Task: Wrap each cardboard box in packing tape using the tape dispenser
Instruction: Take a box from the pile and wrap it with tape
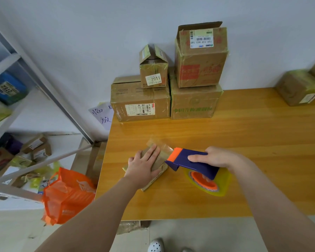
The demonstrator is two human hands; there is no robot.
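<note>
Covering most of box point(161, 161), left hand point(143, 166)

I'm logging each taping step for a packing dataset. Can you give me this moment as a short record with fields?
Surface: wooden table
Box in work: small cardboard box, lying flat near the front-left edge
Left hand: pressed flat on the box, fingers straight
Right hand: grips the tape dispenser, just right of the box
Tape: clear tape strip runs from the dispenser onto the box's far end
Back of table: stack of four boxes against the wall
Left of table: orange bag
</note>
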